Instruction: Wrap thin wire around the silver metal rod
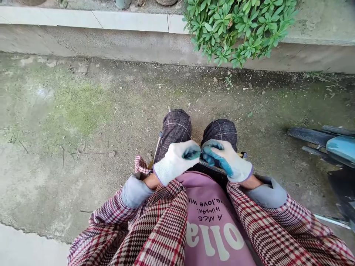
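Both my hands wear white work gloves with blue-green coated fingers. My left hand (pixel 180 159) is closed, its fingers curled together just above my lap. Close beside it, fingertips nearly meeting, my right hand (pixel 226 157) is curled shut as well. Whatever lies between the fingers is too small or hidden to make out. Under the hands, a dark rod-like edge (pixel 215 168) crosses my lap, mostly covered. A small yellow and black piece (pixel 243 155) shows just right of my right hand. My knees (pixel 177 123) in dark checked trousers are beyond the hands.
Mossy concrete ground (pixel 91 111) surrounds me. Ahead runs a low wall with a white tiled edge (pixel 133 20), and a leafy green shrub (pixel 238 29) overhangs it. Part of a wheeled vehicle (pixel 310 136) with blue bodywork stands at the right.
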`<action>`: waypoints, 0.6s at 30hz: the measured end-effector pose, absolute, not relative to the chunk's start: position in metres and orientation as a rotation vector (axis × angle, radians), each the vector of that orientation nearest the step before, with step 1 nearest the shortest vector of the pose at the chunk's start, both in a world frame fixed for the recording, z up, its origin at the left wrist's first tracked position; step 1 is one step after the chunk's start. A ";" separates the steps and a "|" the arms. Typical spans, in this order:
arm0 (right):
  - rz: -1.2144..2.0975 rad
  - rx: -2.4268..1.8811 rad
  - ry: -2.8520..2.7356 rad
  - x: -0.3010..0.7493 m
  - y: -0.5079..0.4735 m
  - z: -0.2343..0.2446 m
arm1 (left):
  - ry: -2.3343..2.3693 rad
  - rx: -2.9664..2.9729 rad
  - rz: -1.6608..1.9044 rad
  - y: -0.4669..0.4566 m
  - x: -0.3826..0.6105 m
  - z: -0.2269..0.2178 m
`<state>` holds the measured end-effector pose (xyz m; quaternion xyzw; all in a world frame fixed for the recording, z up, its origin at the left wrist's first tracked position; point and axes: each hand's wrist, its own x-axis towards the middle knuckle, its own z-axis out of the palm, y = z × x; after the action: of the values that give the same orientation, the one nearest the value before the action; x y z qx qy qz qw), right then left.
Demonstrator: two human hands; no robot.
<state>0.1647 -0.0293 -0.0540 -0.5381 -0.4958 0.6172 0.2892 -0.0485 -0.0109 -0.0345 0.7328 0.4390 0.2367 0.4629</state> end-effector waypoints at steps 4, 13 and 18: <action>0.868 -1.369 -1.860 0.172 -0.033 -0.036 | 1.093 1.143 0.676 -0.006 -0.039 -0.026; 0.285 -1.145 -2.396 0.177 -0.028 -0.029 | 0.976 0.879 0.655 -0.006 -0.039 -0.041; 0.122 -1.093 -2.470 0.175 -0.024 -0.028 | 1.070 1.112 0.710 -0.012 -0.036 -0.038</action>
<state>0.1747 -0.0239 -0.0282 -0.3947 -0.8917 0.0442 0.2170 -0.0360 -0.0115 -0.0375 0.4914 0.4730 0.3138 0.6606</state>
